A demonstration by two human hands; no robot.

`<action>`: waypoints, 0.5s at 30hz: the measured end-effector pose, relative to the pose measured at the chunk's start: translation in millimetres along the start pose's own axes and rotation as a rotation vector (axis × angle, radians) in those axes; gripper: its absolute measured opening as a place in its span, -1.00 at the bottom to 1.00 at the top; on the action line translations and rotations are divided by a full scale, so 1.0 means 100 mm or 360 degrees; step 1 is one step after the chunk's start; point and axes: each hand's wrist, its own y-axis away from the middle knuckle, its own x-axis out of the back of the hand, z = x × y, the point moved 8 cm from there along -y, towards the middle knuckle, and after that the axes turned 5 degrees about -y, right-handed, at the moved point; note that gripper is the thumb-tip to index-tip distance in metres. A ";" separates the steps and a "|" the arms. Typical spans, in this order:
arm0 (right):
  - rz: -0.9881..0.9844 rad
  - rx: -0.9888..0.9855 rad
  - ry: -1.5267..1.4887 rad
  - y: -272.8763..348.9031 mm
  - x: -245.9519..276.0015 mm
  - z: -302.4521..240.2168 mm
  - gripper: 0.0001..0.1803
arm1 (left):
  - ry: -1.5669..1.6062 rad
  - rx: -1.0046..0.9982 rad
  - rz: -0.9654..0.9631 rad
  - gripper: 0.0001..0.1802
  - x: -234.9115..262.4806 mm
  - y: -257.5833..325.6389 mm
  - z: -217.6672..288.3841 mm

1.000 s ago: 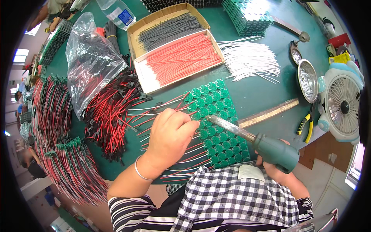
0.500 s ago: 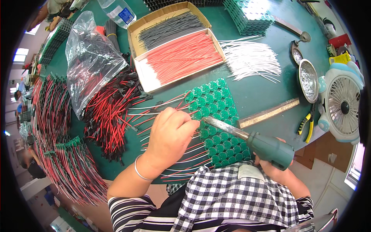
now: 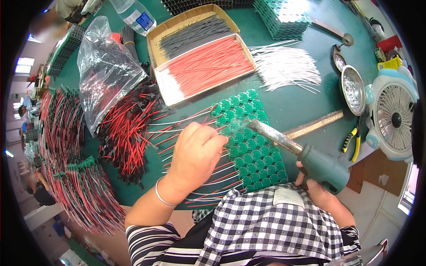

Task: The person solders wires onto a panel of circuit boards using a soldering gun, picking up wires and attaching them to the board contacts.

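My left hand (image 3: 195, 153) is closed in a pinch at the left edge of a panel of round green circuit boards (image 3: 255, 173), on what looks like a thin wire; the fingers hide most of it. In my right hand (image 3: 318, 191) is the handle of a green soldering gun (image 3: 324, 168). Its metal barrel points up and left, the tip over the upper middle of the panel, with faint smoke near it. Whether the tip touches a board I cannot tell. Red and white wires (image 3: 217, 179) stick out from the panel's left side.
Trays of red wires (image 3: 213, 64) and grey wires (image 3: 195, 35) lie beyond the panel, beside loose white wires (image 3: 288, 66). A bundle of red-black leads (image 3: 128, 128) is at left. On the right are a metal bar (image 3: 315, 125), metal bowl (image 3: 353, 91), pliers (image 3: 350, 144) and fan (image 3: 395, 117).
The soldering gun has moved right and slightly away, its tip lifting from beside my left fingers to over the boards. My left hand has barely moved. Smoke now shows near the tip.
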 end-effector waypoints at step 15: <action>-0.0064 0.0005 0.0232 0.10 0.00 0.23 -0.64 | -0.0075 0.0246 0.0044 -0.80 -0.09 -0.05 -0.04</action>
